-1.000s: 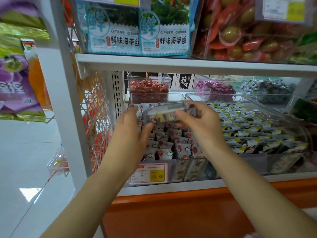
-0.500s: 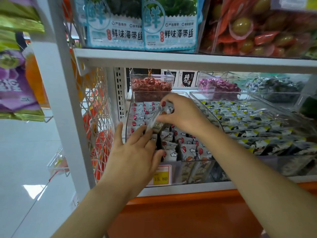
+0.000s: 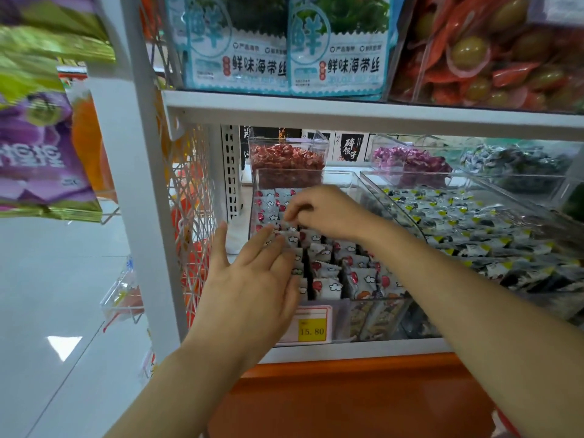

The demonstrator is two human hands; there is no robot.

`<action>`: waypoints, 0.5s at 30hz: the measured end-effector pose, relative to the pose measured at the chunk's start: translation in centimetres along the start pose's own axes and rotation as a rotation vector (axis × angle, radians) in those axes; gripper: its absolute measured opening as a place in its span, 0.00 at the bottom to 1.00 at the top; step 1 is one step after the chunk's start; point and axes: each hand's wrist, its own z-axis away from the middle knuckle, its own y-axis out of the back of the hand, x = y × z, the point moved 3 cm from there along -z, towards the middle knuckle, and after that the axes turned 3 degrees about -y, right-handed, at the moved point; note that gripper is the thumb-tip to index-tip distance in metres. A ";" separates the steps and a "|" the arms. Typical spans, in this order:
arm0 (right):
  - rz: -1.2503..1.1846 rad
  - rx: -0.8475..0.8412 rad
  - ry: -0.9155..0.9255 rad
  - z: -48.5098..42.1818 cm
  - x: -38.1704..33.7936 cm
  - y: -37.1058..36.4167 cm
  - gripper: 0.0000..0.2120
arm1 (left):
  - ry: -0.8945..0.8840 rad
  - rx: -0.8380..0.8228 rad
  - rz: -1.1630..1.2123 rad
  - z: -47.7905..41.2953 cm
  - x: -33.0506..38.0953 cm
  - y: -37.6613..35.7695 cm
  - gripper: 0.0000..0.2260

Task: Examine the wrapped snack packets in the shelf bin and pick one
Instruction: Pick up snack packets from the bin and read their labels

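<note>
Clear plastic shelf bin point(image 3: 346, 180): we log it filled with white snack packets point(image 3: 328, 284) (red balloon and cloud print) stood in rows. Left hand point(image 3: 252, 289), at the bin's left front, fingers straight and spread, tips resting on the packets. Right hand point(image 3: 327, 210), over the bin's rear half, fingers curled, pinching the top of a single packet point(image 3: 288, 228) among the rows inside the bin. Yellow price tag point(image 3: 311, 330) on the bin's front wall.
</note>
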 end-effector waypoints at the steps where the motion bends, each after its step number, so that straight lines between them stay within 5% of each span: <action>1: -0.047 0.066 -0.014 -0.4 0.2 0.2 0.09 | 0.005 0.004 0.001 0.0 -0.1 0.0 0.22; 9: 0.296 0.030 -0.023 -2.6 0.7 -1.8 0.03 | 0.023 0.079 0.053 0.1 -0.1 0.2 0.21; 15: -0.135 0.284 -0.004 -0.4 0.6 0.5 0.04 | -0.002 0.268 0.242 0.1 0.3 0.5 0.08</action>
